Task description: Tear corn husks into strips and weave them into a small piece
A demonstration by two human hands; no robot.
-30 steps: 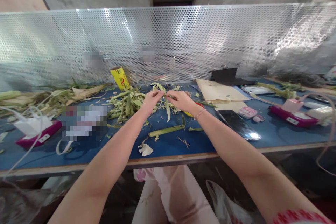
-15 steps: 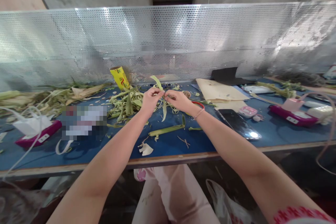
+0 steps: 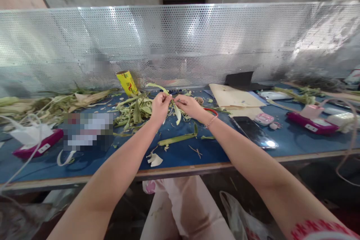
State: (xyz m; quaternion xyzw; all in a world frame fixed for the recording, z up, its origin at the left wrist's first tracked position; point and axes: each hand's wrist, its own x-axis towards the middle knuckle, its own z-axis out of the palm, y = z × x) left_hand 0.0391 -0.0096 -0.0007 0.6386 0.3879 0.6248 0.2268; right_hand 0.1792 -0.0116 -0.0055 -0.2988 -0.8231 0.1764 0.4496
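Over the middle of the blue table, my left hand [image 3: 161,107] is pinched around a pale green leaf strip [image 3: 177,115]. One end of the strip sticks up to the left and another hangs below the fingers. My right hand [image 3: 190,108] is close beside it, its fingertips pinched at the same strip; the exact contact is hidden. Left of my hands lies a pile of green plant pieces [image 3: 132,114]. A green stem [image 3: 177,140] and a whitish dry scrap [image 3: 155,160] lie nearer the table's front edge.
A yellow cylinder [image 3: 127,83] leans at the back, before a perforated metal screen [image 3: 180,33]. Long husk-like leaves [image 3: 84,101] are heaped left. Purple power strips [image 3: 39,145] with cables flank the area. Brown paper [image 3: 230,95], a black phone [image 3: 254,131] and a pink case [image 3: 263,119] sit right.
The leaf strip's upper end has swung left and lower. Its hanging end has shifted slightly right. My left fingers have curled in more, and both hands stay close together.
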